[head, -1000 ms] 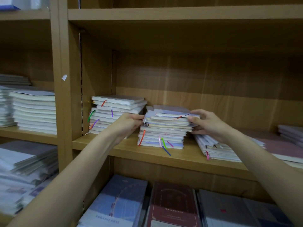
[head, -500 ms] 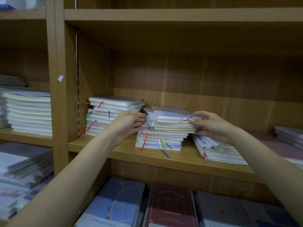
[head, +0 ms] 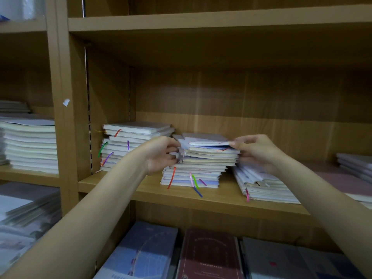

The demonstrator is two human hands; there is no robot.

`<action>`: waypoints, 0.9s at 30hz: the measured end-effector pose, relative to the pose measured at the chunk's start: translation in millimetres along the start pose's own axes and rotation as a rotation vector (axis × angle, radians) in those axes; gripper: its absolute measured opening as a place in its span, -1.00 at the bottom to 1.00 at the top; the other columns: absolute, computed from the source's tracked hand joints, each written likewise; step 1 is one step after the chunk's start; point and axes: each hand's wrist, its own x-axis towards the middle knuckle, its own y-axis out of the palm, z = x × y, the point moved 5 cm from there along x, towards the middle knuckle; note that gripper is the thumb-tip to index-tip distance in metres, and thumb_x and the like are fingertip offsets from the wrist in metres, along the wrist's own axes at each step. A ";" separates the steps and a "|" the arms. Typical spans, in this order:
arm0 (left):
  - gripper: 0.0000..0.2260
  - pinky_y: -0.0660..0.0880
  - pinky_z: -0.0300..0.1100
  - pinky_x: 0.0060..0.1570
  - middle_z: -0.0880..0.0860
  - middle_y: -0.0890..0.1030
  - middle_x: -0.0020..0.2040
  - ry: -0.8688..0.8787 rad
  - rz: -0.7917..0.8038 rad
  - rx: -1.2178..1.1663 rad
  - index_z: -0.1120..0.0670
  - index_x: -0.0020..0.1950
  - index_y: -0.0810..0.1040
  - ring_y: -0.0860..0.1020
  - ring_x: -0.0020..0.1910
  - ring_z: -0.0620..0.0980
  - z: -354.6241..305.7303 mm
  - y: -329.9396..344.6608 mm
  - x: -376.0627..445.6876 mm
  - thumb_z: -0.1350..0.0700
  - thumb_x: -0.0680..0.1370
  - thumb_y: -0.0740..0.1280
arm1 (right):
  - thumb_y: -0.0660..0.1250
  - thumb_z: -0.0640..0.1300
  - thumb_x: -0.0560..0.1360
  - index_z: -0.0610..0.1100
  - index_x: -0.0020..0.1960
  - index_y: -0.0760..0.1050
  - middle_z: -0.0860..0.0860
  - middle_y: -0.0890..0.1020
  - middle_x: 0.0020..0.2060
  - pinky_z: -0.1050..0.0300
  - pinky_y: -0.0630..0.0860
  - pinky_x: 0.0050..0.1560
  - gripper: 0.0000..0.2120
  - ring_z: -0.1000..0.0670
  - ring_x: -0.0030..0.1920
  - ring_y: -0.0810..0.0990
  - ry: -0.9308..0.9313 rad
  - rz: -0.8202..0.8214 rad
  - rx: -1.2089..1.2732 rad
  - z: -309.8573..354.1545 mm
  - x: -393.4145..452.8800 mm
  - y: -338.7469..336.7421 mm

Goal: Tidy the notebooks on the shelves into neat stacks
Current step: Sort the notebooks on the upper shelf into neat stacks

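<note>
On the middle wooden shelf (head: 201, 200) stands a middle stack of pale notebooks (head: 193, 174) with coloured ribbon markers. Its upper notebooks (head: 209, 152) sit slightly askew, tilted against the lower ones. My left hand (head: 161, 154) grips their left ends with curled fingers. From the right, my right hand (head: 255, 150) pinches the topmost notebook's edge while its lower fingers lie against the ends below. A taller stack (head: 128, 143) stands just left, partly behind my left hand. To the right, a slumped, fanned pile (head: 261, 186) leans.
A wooden upright (head: 66, 117) divides this bay from the left bay, which holds a big pale stack (head: 30, 146). More notebooks (head: 354, 164) lie at the far right. Below, larger covered books (head: 209, 256) lie flat. The shelf board above (head: 201, 23) hangs over the stacks.
Both hands have closed in on the upper notebooks of the middle stack. These now sit shifted right and slightly raised against the lower ones. My right fingers moved up to the top notebook's edge.
</note>
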 end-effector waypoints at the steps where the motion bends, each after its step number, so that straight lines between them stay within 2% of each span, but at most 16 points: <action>1: -0.67 0.41 -0.02 0.17 0.16 0.38 0.36 -0.007 0.014 0.003 0.26 0.37 0.30 0.50 0.12 0.15 -2.1 2.3 0.0 0.24 0.61 0.13 | 0.45 -0.27 0.40 -0.27 0.14 0.52 -0.22 0.63 0.00 0.11 0.64 -0.15 -0.67 -0.13 -0.02 0.65 0.032 0.023 0.068 -3.1 -2.9 -2.2; 2: -0.69 0.36 0.03 0.19 0.16 0.39 0.36 -0.010 0.023 0.007 0.25 0.35 0.32 0.49 0.11 0.18 -5.0 4.9 -0.2 0.23 0.61 0.12 | 0.43 -0.32 0.39 -0.29 0.16 0.51 -0.22 0.64 -0.01 0.13 0.63 -0.15 -0.65 -0.12 -0.04 0.65 0.057 0.035 0.132 -5.2 -5.3 -4.9; 4: -0.69 0.23 0.16 0.28 0.16 0.37 0.38 -0.005 0.017 0.012 0.24 0.35 0.31 0.38 0.26 0.30 -12.4 9.1 -1.4 0.22 0.61 0.11 | 0.41 -0.38 0.39 -0.32 0.17 0.50 -0.24 0.63 -0.01 0.13 0.63 -0.17 -0.64 -0.10 -0.06 0.65 0.068 0.035 0.239 -4.5 -7.5 -8.0; 5: -0.72 0.23 0.19 0.27 0.16 0.39 0.35 0.000 0.004 0.015 0.23 0.31 0.33 0.35 0.27 0.32 -15.3 10.7 -3.5 0.22 0.61 0.11 | 0.41 -0.38 0.39 -0.33 0.16 0.50 -0.24 0.63 0.00 0.14 0.64 -0.18 -0.65 -0.10 -0.07 0.66 0.051 0.036 0.263 -1.4 -7.8 -8.0; 7: -0.85 0.37 0.12 0.15 0.19 0.47 0.19 0.022 -0.033 0.040 0.22 0.13 0.40 0.47 0.13 0.21 -16.8 9.5 -4.8 0.25 0.60 0.11 | 0.42 -0.37 0.38 -0.31 0.13 0.51 -0.22 0.64 -0.01 0.17 0.64 -0.22 -0.68 -0.08 -0.12 0.68 0.005 0.034 0.225 7.4 -7.8 -5.0; 9: -0.92 0.50 -0.04 -0.02 0.19 0.50 -0.03 0.043 -0.089 0.134 0.23 -0.02 0.42 0.52 -0.04 0.08 -13.9 6.6 -3.6 0.31 0.59 0.14 | 0.43 -0.36 0.38 -0.30 0.10 0.52 -0.20 0.64 -0.05 0.20 0.63 -0.28 -0.70 -0.05 -0.20 0.68 -0.034 0.028 0.130 15.3 -9.2 0.2; 11: -0.92 0.50 -0.17 -0.16 0.13 0.50 -0.13 0.099 -0.147 0.378 0.26 0.01 0.47 0.51 -0.13 0.01 -11.7 2.3 -1.3 0.29 0.58 0.19 | 0.43 -0.34 0.39 -0.29 0.10 0.52 -0.22 0.64 -0.06 0.20 0.63 -0.33 -0.70 -0.04 -0.28 0.67 -0.049 0.010 0.078 16.7 -8.1 5.1; 14: -0.75 0.34 -0.20 0.03 0.03 0.51 0.02 0.236 -0.175 0.772 0.25 0.17 0.53 0.45 0.05 -0.04 -17.5 -1.1 1.1 0.15 0.56 0.29 | 0.46 -0.29 0.38 -0.24 0.12 0.51 -0.21 0.63 -0.04 0.16 0.63 -0.30 -0.67 -0.06 -0.26 0.66 -0.046 -0.058 -0.023 11.1 -2.8 7.9; 17: -0.55 0.36 -0.25 0.04 0.07 0.53 0.21 0.355 -0.170 1.019 0.19 0.35 0.42 0.46 0.13 -0.06 -21.1 1.2 3.5 0.11 0.49 0.38 | 0.48 -0.26 0.38 -0.19 0.13 0.49 -0.20 0.61 0.04 0.07 0.61 -0.04 -0.65 -0.13 -0.03 0.64 -0.051 -0.020 -0.157 8.9 -0.5 7.2; 19: -0.48 0.38 -0.29 0.07 0.08 0.52 0.26 0.450 -0.201 1.104 0.15 0.39 0.38 0.49 0.18 -0.03 -23.5 2.0 4.7 0.11 0.46 0.42 | 0.46 -0.29 0.39 -0.21 0.21 0.46 -0.19 0.60 0.06 0.07 0.56 0.08 -0.59 -0.11 0.04 0.61 -0.043 0.061 -0.185 8.6 -4.2 7.6; 20: -0.47 0.39 -0.30 0.07 0.09 0.54 0.25 0.498 -0.224 1.119 0.15 0.38 0.39 0.51 0.18 -0.02 -25.4 1.5 4.6 0.11 0.45 0.43 | 0.44 -0.33 0.40 -0.23 0.24 0.43 -0.19 0.61 0.03 0.11 0.57 0.07 -0.56 -0.09 0.02 0.62 -0.035 0.094 -0.174 8.0 -6.2 7.6; 23: -0.54 0.41 -0.27 0.06 0.11 0.59 0.18 0.663 -0.308 1.216 0.14 0.33 0.46 0.54 0.14 0.00 -34.0 2.8 1.7 0.06 0.46 0.41 | 0.36 -0.42 0.43 -0.28 0.27 0.39 -0.11 0.62 -0.15 0.28 0.60 -0.19 -0.58 0.00 -0.16 0.62 -0.027 0.140 -0.131 5.8 -9.1 7.0; 27: -0.69 0.47 -0.13 0.06 0.13 0.62 0.09 0.792 -0.369 1.323 0.13 0.25 0.53 0.57 0.06 0.06 -36.1 13.8 -0.3 0.09 0.53 0.34 | 0.38 -0.40 0.43 -0.29 0.25 0.41 -0.10 0.63 -0.13 0.30 0.58 -0.24 -0.59 0.03 -0.19 0.60 -0.060 0.080 -0.105 6.2 -7.1 3.2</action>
